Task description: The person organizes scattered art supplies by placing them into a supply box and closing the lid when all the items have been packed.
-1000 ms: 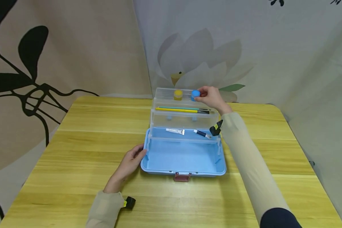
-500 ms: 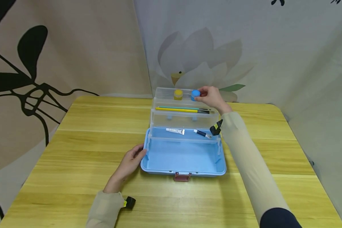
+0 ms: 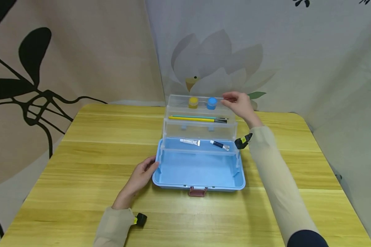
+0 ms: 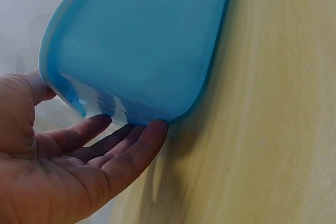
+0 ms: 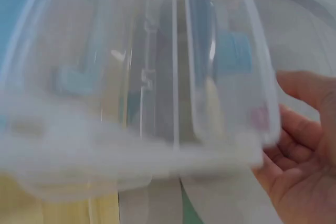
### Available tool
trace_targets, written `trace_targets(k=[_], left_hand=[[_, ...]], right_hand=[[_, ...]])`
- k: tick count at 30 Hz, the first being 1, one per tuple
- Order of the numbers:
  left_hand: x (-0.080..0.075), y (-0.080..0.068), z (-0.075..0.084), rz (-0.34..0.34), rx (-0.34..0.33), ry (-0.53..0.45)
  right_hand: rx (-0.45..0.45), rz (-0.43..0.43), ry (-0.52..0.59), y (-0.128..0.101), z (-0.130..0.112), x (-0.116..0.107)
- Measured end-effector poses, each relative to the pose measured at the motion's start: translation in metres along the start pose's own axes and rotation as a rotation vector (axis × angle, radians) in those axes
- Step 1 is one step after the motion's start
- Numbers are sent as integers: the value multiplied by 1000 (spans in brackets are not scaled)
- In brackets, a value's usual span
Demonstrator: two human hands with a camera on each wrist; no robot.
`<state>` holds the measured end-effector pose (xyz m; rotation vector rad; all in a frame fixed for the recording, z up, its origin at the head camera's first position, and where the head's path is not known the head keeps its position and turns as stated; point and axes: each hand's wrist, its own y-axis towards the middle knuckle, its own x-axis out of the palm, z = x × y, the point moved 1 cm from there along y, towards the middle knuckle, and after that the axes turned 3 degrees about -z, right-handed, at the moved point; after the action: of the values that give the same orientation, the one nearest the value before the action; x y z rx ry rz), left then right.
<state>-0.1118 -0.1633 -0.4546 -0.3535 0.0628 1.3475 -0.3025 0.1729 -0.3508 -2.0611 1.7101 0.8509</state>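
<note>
Nearest to the camera, the left hand (image 3: 138, 178) lies flat on the wooden table (image 3: 80, 164) with relaxed fingers (image 4: 137, 148) touching the front left corner of the blue box (image 3: 199, 171), probably so the box does not slide. It grasps nothing. Further back, the clear trays (image 3: 201, 132) stand stepped open (a tube (image 3: 190, 141) below, brushes (image 3: 198, 118) in the middle). On the top tray sit the yellow jar (image 3: 193, 102) and the blue jar (image 3: 212, 103). The right hand (image 3: 239, 103) is beside the tray's right end, fingers loose and holding nothing; the blue jar stands free, just left of its fingertips.
</note>
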Motion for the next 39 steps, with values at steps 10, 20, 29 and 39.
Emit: trace_targets(k=[10,20,29,39], left_hand=[[-2,0,0,7,-4,15],[-2,1,-1,11,2,21],[-2,1,-1,14,5,26],[-3,0,0,6,3,24]], right_hand=[[88,121,92,-16,35,-15],[221,-19,51,-30,72,2],[351,-116,112,-34,80,15],[406,-145,72,-28,77,17]])
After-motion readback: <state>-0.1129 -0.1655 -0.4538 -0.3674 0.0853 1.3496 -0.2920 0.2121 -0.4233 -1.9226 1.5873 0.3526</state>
